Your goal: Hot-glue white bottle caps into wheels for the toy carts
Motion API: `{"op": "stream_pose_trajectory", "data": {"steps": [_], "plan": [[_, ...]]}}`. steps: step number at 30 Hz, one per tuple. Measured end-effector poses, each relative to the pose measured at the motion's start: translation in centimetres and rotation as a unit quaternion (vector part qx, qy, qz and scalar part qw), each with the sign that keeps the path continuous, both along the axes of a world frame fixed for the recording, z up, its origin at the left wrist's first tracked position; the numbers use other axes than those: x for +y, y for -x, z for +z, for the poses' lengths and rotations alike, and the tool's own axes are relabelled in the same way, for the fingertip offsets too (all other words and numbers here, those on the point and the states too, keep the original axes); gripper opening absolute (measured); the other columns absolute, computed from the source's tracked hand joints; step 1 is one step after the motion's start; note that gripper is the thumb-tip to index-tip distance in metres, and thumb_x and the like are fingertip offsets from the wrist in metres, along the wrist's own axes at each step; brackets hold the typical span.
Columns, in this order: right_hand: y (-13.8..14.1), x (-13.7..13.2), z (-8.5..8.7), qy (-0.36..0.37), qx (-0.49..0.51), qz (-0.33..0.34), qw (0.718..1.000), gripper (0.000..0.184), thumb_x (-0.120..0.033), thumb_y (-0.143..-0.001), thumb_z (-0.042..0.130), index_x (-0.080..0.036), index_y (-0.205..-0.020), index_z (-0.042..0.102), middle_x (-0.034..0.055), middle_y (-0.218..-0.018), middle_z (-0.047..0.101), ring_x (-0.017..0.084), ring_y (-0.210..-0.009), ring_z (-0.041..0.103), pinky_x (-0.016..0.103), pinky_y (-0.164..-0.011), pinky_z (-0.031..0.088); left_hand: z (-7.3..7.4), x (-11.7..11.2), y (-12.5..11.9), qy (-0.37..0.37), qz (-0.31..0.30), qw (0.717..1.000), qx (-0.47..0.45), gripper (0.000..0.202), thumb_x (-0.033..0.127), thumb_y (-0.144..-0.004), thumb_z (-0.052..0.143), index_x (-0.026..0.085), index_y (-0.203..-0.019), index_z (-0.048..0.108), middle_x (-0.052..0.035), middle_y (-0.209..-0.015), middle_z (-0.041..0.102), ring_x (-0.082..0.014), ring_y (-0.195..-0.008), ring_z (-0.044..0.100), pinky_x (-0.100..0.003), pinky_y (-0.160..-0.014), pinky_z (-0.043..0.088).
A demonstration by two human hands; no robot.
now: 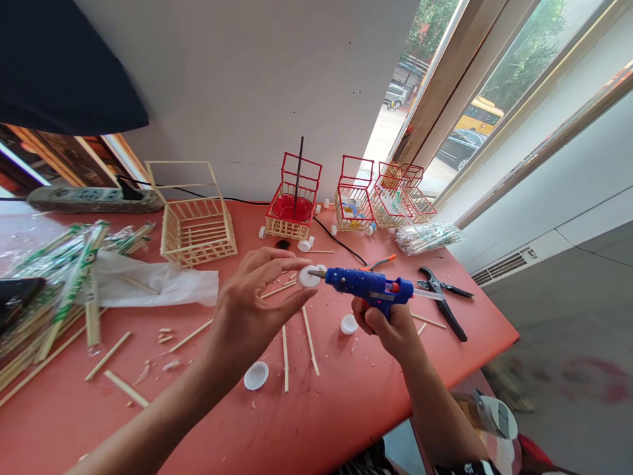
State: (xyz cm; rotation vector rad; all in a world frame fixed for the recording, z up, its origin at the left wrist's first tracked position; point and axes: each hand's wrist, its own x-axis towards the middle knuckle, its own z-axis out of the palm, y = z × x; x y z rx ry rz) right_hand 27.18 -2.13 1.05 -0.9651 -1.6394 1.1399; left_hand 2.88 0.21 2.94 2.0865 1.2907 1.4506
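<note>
Between its thumb and fingertips, my left hand point(262, 290) pinches a small white bottle cap point(307, 277), held above the table. My right hand point(388, 326) is wrapped round the handle of a blue hot glue gun point(368, 285), which points left. The gun's metal nozzle lies at the cap; whether it touches is hard to tell. A clear glue stick point(429, 294) sticks out of the gun's back. Below the hands, loose white caps point(256, 376) and thin wooden sticks point(310, 342) lie on the red table point(346, 402).
Along the wall stand a plain stick cart point(198, 227) and red-trimmed stick carts point(294, 194) with white wheels. Black-handled pliers point(442, 297) lie at the right. Packaged chopsticks point(74, 284) and plastic wrapping fill the left. A power strip point(93, 198) sits at the back left.
</note>
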Motion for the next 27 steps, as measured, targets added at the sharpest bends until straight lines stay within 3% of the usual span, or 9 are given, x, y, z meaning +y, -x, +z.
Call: {"op": "stream_pose_trajectory", "data": {"steps": [5,9,14,19,23,27], "plan": [[0.3,0.1,0.4,0.149,0.146,0.017,0.978,0.053,-0.069,-0.094,0.066,-0.019,-0.082,0.054,-0.0034,-0.070,0.050,0.005,-0.046,0.032,0.021,-0.042,0.020,-0.4,0.2,0.2,0.007,0.001,1.000,-0.001,0.020,0.031,-0.090,0.079,0.023,-0.108,0.078,-0.0036,-0.108,0.075,-0.0248,-0.106,0.072,-0.036,-0.092,0.056],[0.3,0.5,0.9,0.268,0.239,0.051,0.932,0.056,-0.072,-0.086,0.075,-0.020,-0.084,0.053,-0.0065,-0.070,0.048,0.003,-0.044,0.022,0.016,-0.036,0.016,-1.0,0.5,0.2,0.011,-0.002,1.000,0.000,0.022,0.034,-0.090,0.079,0.024,-0.110,0.079,-0.0048,-0.109,0.076,-0.0260,-0.106,0.072,-0.037,-0.090,0.056],[0.0,0.9,1.0,0.356,0.305,0.128,0.874,0.056,-0.068,-0.085,0.079,-0.020,-0.083,0.049,-0.0087,-0.069,0.046,0.001,-0.043,0.014,0.012,-0.033,0.014,-1.7,0.9,0.1,0.018,-0.003,1.000,-0.011,0.022,0.035,-0.090,0.078,0.023,-0.109,0.081,-0.0056,-0.106,0.075,-0.0250,-0.104,0.072,-0.035,-0.088,0.056],[-0.3,0.9,1.1,0.372,0.356,0.171,0.840,0.056,-0.065,-0.087,0.079,-0.021,-0.081,0.045,-0.0100,-0.066,0.044,0.002,-0.042,0.010,0.010,-0.030,0.013,-2.4,1.4,-0.1,0.082,-0.023,0.995,-0.053,0.024,0.040,-0.087,0.079,0.025,-0.105,0.082,-0.0050,-0.106,0.079,-0.0248,-0.103,0.073,-0.036,-0.091,0.056],[-1.0,0.9,1.4,0.331,0.392,0.143,0.847,0.054,-0.058,-0.089,0.081,-0.021,-0.080,0.043,-0.0107,-0.066,0.043,0.002,-0.042,0.008,0.010,-0.031,0.011,-3.1,1.9,0.1,0.162,-0.031,0.981,-0.103,0.031,0.050,-0.084,0.079,0.027,-0.104,0.081,-0.0041,-0.110,0.081,-0.0270,-0.108,0.074,-0.039,-0.097,0.056],[-1.8,1.1,1.4,0.297,0.398,0.100,0.862,0.054,-0.061,-0.089,0.080,-0.023,-0.081,0.043,-0.0105,-0.067,0.040,0.004,-0.044,0.006,0.009,-0.029,0.010,-3.3,2.1,0.4,0.177,-0.009,0.979,-0.096,0.032,0.050,-0.084,0.079,0.027,-0.106,0.080,-0.0042,-0.113,0.080,-0.0281,-0.111,0.073,-0.040,-0.100,0.056]]}}
